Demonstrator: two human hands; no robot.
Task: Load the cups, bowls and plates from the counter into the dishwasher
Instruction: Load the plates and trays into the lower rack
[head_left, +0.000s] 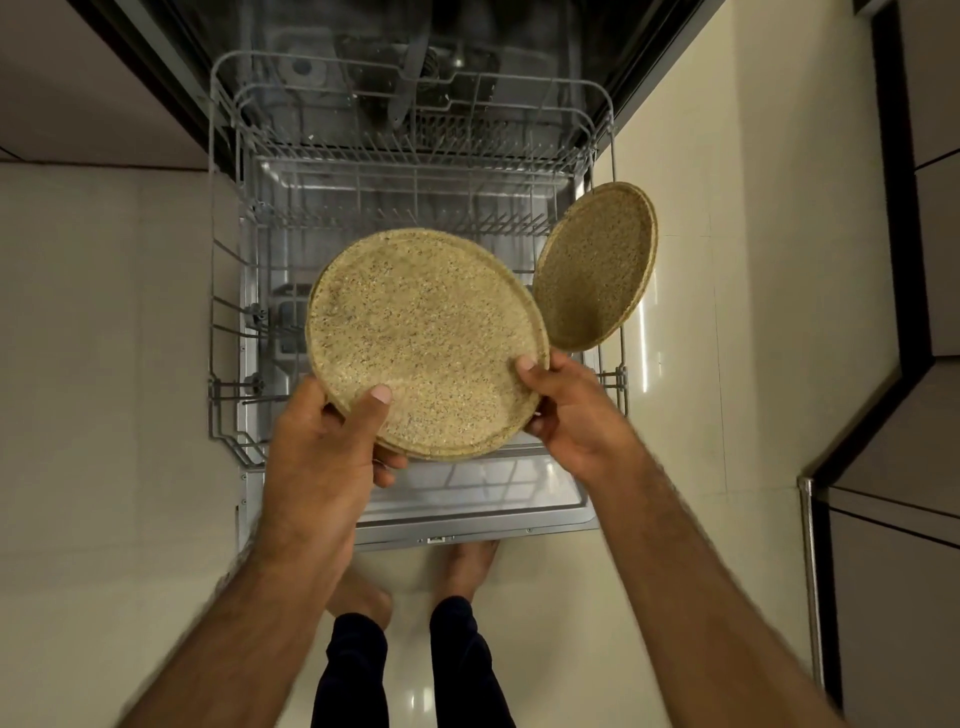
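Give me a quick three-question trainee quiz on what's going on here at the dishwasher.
1. True or false: the pulled-out rack already holds cups.
2. Whose thumb rests on the large plate? A) left hand only B) right hand only C) both hands
3. Fill in: the smaller plate shows to the ___ of the large plate.
Key: 1 false; 2 C; 3 right.
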